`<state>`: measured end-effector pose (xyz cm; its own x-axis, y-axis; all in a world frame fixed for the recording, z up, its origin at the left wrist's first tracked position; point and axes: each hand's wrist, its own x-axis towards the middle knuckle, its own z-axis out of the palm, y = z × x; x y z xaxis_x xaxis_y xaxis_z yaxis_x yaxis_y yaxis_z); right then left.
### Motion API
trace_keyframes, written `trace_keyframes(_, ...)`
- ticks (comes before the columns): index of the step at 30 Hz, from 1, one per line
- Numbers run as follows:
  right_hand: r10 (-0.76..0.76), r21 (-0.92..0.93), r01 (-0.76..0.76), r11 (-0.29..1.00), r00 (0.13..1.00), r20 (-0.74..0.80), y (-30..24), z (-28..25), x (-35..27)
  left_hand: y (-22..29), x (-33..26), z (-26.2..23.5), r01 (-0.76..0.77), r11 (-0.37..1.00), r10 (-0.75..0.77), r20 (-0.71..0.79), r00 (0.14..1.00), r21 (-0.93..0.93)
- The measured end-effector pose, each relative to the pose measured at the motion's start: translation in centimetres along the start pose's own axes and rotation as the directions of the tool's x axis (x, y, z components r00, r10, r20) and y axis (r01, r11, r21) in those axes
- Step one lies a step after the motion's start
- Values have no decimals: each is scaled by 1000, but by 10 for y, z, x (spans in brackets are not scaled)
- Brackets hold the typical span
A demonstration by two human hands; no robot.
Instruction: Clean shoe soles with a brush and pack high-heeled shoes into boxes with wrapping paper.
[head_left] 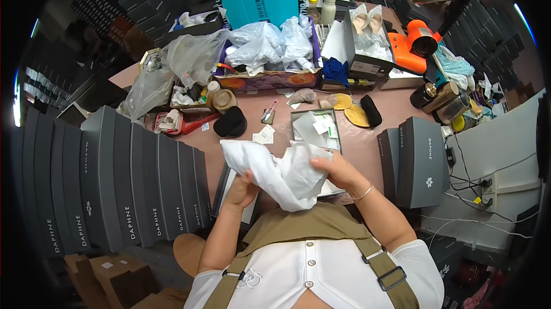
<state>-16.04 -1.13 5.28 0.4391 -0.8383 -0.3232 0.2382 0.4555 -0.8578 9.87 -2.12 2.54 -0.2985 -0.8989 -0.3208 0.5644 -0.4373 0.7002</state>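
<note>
Both my hands hold a white, soft-looking bundle, like tissue paper or thin cloth, just in front of my body. My left hand grips its left lower side with curled fingers. On the right side my right hand pinches it, thumb on top. What the bundle may wrap is hidden. Beyond and partly under it lies an open grey shoebox with white paper and small green-and-white cards inside. Below my left hand a grey-edged box part shows, mostly covered.
Grey shoeboxes stand in a long row at left and a short stack at right. Across the pink table lie paper tags, a black pad and yellow pads. Farther back are a plastic-filled carton and an orange blower.
</note>
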Motion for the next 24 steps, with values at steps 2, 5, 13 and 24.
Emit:
trace_keyframes(2,-14,273,32,961,998,-69,14,3,-10,-18,-11,-32,108,887,-158,76,984,449)
trace_keyframes(5,-47,-156,41,987,998,-34,7,5,-20,-22,-14,-34,76,994,-87,147,985,77)
trace_keyframes(13,-374,-557,220,801,910,-180,-2,11,-8,-28,21,4,-21,885,-120,-272,955,-466)
trace_keyframes(24,-117,-563,61,824,991,-65,22,25,3,-34,5,-9,-62,833,-169,-359,918,-550)
